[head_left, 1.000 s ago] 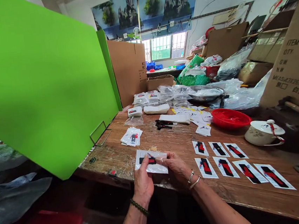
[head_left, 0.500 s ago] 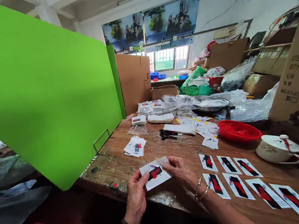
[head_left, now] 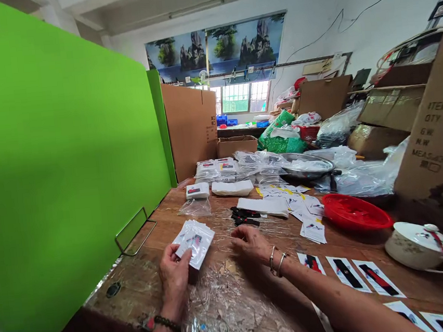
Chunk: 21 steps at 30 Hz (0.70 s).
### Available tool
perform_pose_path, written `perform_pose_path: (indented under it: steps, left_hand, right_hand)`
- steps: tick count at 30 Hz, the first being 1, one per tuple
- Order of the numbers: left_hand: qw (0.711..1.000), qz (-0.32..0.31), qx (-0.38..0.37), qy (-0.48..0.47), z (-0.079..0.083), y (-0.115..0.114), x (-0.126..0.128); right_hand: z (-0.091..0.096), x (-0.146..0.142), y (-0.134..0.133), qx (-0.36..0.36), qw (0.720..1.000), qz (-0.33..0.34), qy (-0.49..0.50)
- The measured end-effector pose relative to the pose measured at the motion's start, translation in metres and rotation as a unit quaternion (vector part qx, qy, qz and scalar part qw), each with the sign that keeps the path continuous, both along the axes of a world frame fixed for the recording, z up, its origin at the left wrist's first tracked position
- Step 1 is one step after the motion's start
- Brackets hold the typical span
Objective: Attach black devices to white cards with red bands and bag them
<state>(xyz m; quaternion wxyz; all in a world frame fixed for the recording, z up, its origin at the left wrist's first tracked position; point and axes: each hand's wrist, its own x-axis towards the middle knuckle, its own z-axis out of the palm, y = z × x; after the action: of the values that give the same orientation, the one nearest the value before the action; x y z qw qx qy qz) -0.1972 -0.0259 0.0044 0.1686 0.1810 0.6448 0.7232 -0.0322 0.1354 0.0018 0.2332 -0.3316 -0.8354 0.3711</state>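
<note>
My left hand (head_left: 175,275) pinches a bagged card (head_left: 198,249), thumb on top, at the small pile of bagged cards (head_left: 188,229) on the table. The card is white with a dark and red item on it, under shiny clear plastic. My right hand (head_left: 251,244) hovers over the thin clear plastic bags (head_left: 225,228), its fingers bent together; whether a bag is between the fingertips I cannot make out. Just beyond it lie several black straps (head_left: 244,216) beside a white stack of cards (head_left: 262,207). Cards with black and red straps (head_left: 377,276) lie right of my right forearm, which partly hides them.
A green panel (head_left: 68,165) with a wire stand (head_left: 136,231) borders the left. Bagged packs (head_left: 225,168) sit at the back. On the right are printed cards (head_left: 312,227), a red bowl (head_left: 355,211), a lidded cup (head_left: 417,249) and a carton (head_left: 433,130).
The bagged card that both hands held at the table edge has gone left onto the pile with my left hand. My right hand has let go and moved forward toward the clear bags.
</note>
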Motion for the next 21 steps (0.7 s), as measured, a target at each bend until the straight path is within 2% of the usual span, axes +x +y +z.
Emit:
perform_pose_path:
  steps: [3, 6, 9, 11, 13, 16, 18, 21]
  left_hand:
    - [0.992, 0.046, -0.063, 0.097, -0.004, 0.026, -0.022]
    - [0.961, 0.076, -0.189, 0.185, -0.007, 0.040, -0.029]
    - [0.881, 0.107, -0.330, 0.322, -0.006, 0.042, -0.022]
    - [0.827, 0.111, -0.371, 0.407, -0.004, 0.041, -0.014]
    - [0.796, 0.091, -0.380, 0.461, -0.004, 0.041, -0.008]
    - [0.776, 0.030, -0.408, 0.481, -0.007, 0.043, -0.005]
    - [0.776, -0.004, -0.424, 0.468, -0.010, 0.045, -0.010]
    - [0.776, -0.021, -0.427, 0.465, -0.014, 0.049, -0.021]
  right_hand:
    - [-0.005, 0.005, 0.047, 0.112, 0.988, -0.075, -0.075]
    - [-0.009, 0.014, 0.093, 0.184, 0.963, -0.125, -0.155]
    - [-0.015, 0.023, 0.128, 0.214, 0.945, -0.137, -0.206]
    - [-0.019, 0.027, 0.143, 0.216, 0.942, -0.128, -0.222]
    - [-0.023, 0.029, 0.153, 0.215, 0.939, -0.116, -0.241]
    - [-0.025, 0.028, 0.162, 0.204, 0.934, -0.098, -0.278]
    - [-0.023, 0.026, 0.166, 0.196, 0.929, -0.095, -0.297]
    - [-0.019, 0.023, 0.172, 0.197, 0.924, -0.096, -0.315]
